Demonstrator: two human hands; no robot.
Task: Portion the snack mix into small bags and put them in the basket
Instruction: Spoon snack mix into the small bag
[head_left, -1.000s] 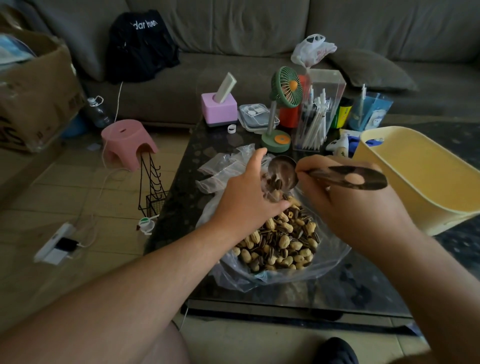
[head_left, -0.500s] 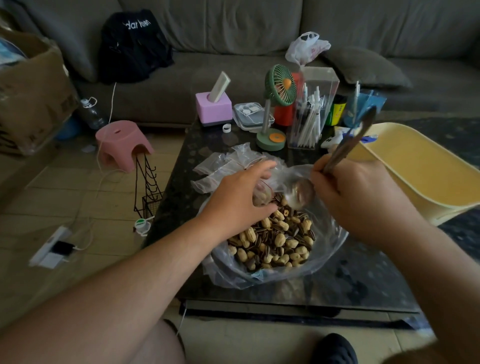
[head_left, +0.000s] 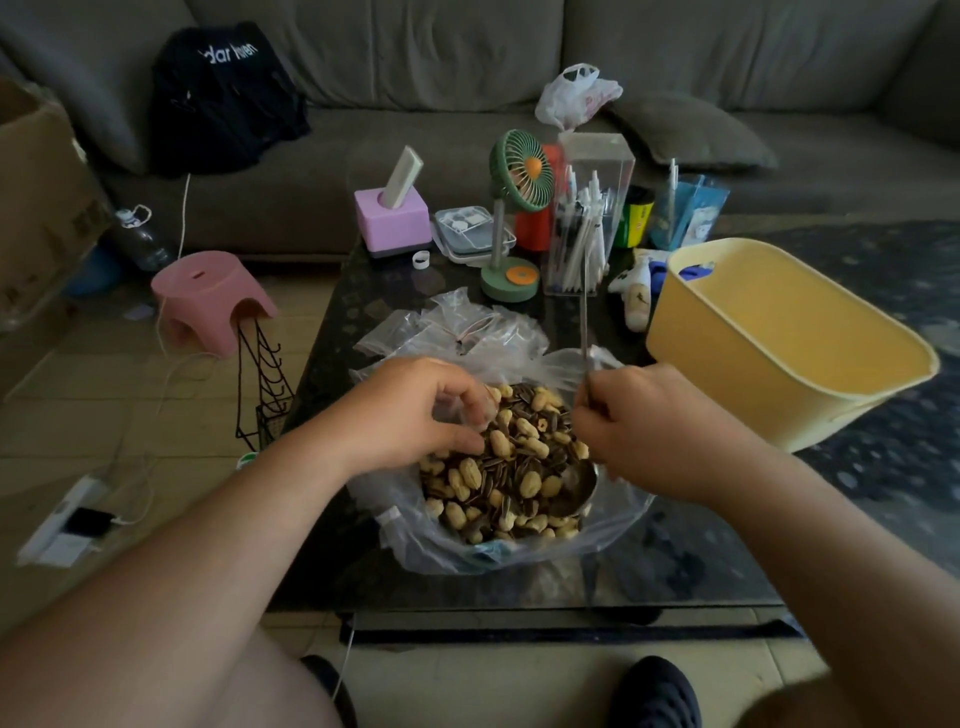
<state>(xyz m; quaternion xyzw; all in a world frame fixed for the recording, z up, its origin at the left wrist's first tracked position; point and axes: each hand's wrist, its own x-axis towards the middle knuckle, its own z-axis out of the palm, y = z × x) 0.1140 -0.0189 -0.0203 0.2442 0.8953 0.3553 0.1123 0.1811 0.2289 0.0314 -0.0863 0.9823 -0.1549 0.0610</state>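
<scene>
A scoop of snack mix (head_left: 511, 462) was being taken from the large clear bag (head_left: 498, 545) at the centre of the frame. The right hand (head_left: 657, 428) was seen in a closed grip round a metal spoon (head_left: 584, 332), its handle upright and its bowl sunk among the nuts and seeds. The left hand (head_left: 415, 410) was pinched on a small bag (head_left: 467, 410) at the big bag's left rim; how wide its mouth stood could not be told. The scoop would probably be best lifted level and tipped close over the small bag, so that little was spilled.

A grey sofa (head_left: 467, 62) was stretched across the top. A dark glossy desk (head_left: 675, 561) was spread below it. A yellow basket (head_left: 779, 343) was set at the right, apparently unfilled. Spare small bags (head_left: 457, 327) were heaped just beyond the large one. A green fan (head_left: 519, 171) was stood further back.
</scene>
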